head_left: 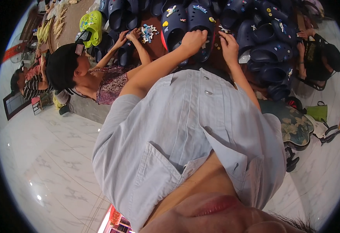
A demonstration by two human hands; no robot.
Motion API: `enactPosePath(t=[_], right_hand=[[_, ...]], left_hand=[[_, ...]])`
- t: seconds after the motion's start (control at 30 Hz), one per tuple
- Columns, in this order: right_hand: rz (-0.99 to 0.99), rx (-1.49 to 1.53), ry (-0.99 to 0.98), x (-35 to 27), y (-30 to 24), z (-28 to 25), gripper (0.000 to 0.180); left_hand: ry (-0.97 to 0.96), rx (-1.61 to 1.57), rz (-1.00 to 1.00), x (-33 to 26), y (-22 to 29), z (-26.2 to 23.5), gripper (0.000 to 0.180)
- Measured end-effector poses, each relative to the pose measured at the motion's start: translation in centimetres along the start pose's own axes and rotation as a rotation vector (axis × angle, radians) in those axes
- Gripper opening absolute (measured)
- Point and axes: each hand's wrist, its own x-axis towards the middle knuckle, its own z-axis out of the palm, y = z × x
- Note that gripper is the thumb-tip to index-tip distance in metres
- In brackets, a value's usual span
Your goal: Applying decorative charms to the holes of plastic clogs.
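Two navy clogs (pixel 174 23) sit side by side on the brown desk (pixel 155 48) straight ahead of you, toes pointing away. At least five charms show on them: three on the left clog, two on the right. One heap of white and blue charms (pixel 149 33) lies to their left, and at least six more navy clogs crowd together in a stack (pixel 270 52) on the right. Three other people (pixel 66 66) are around you, two on your left and one on your right.

Your left hand (pixel 194 42) rests over the opening of the right clog, its fingers curled in. Your right hand (pixel 229 47) is just beside that clog, fingers half open, tips near a small pale charm (pixel 224 29). From this view you cannot tell whether either hand pinches something tiny.

Bare desk shows in a narrow strip between heap and left clog, and another under your right hand. Your shirt (pixel 195 112) hides the near edge.
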Motion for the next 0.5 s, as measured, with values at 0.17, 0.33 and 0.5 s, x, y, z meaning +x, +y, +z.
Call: enactPosePath(t=[0.17,0.33,0.5], right_hand=[[-0.062,-0.012,-0.005,0.6,-1.0,-0.2,0.024],[-0.333,-0.137,-0.087,1.2,-2.8,-0.2,0.027],[-0.398,0.003,-0.22,1.7,-5.3,1.0,0.03]], left_hand=[[0.061,-0.162,-0.052,-0.5,-0.3,-0.4,0.031],[0.3,-0.546,-0.144,-1.8,-2.4,-0.8,0.029],[0.042,-1.544,-0.548,-3.1,-3.7,-2.1,0.024]])
